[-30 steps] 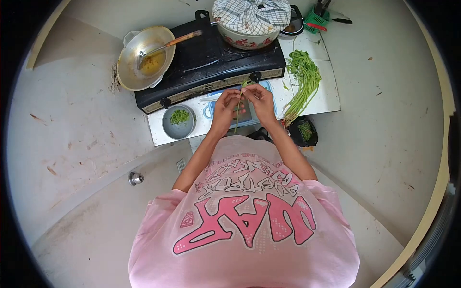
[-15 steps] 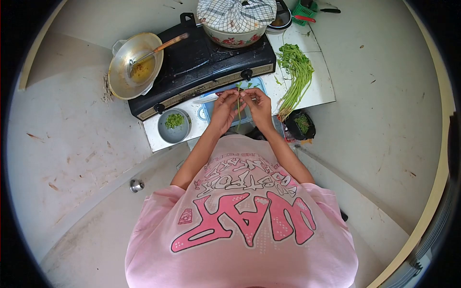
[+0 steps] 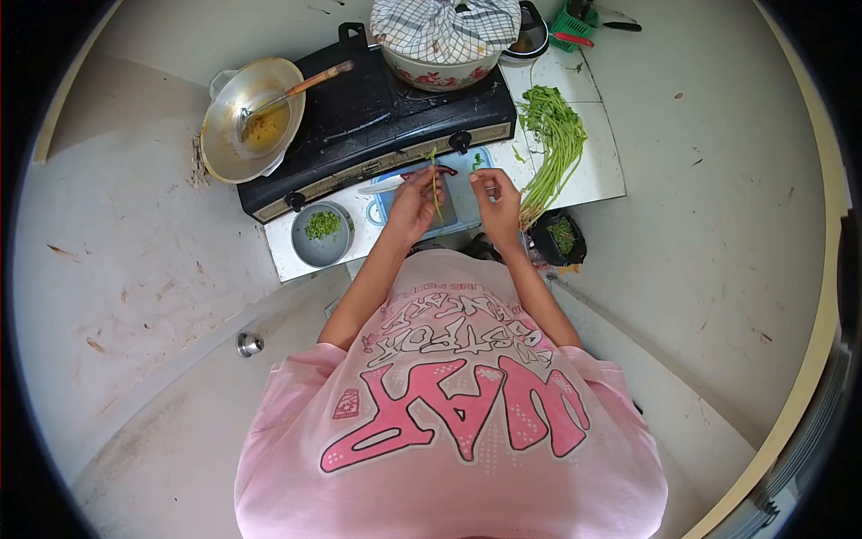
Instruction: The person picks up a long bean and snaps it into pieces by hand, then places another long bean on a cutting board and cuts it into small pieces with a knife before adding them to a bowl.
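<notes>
The two hands had just come apart: the left hand kept its grip closed on a green stem above the blue board, while the right hand had moved aside with bent fingertips; whether they pinched a bit of leaf, I could not tell. So one hand alone carried the stem. A knife showed partly behind it. The white bench bore a stove, a grey bowl and a bunch of greens, between pale walls.

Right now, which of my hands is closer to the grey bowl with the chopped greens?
Left. Your left hand, holding a green stem, is to the right of the grey bowl, apart from it; your right hand is farther right, beside the long bunch of greens.
</notes>
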Demonstrator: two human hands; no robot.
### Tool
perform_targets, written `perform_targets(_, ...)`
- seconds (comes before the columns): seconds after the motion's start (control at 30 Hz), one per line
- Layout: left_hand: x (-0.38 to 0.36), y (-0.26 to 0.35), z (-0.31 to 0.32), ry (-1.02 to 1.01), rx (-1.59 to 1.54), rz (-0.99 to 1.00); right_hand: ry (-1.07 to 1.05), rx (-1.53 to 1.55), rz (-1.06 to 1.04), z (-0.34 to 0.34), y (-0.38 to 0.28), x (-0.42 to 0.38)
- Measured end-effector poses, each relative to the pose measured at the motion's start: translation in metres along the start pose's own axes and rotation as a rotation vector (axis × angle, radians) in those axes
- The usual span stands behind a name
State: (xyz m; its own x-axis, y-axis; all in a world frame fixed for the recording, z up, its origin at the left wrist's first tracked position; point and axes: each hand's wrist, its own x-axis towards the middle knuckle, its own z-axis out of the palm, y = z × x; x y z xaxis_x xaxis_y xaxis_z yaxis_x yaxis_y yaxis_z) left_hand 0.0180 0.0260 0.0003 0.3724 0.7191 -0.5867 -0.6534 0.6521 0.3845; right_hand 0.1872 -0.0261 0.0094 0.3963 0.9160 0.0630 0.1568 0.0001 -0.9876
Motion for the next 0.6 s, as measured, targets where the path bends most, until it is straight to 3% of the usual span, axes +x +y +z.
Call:
perform_targets(0.27, -0.008, 0.012, -0.016, 0.023, 0.006, 0.145, -0.131, -0.366, 0.1, -0.034, 0.117, 0.031)
perform_targets(0.47, -0.017, 0.009, -0.014, 0.026, -0.036, 0.206, -0.242, -0.528, -0.015, -0.023, 0.15, 0.052)
perform_targets(0.57, -0.022, 0.009, -0.011, 0.032, -0.061, 0.231, -0.431, -0.776, 0.155, -0.019, 0.152, 0.055)
perform_targets(0.6, -0.023, 0.009, -0.01, 0.024, -0.065, 0.233, -0.416, -0.79, 0.095, -0.016, 0.149, 0.055)
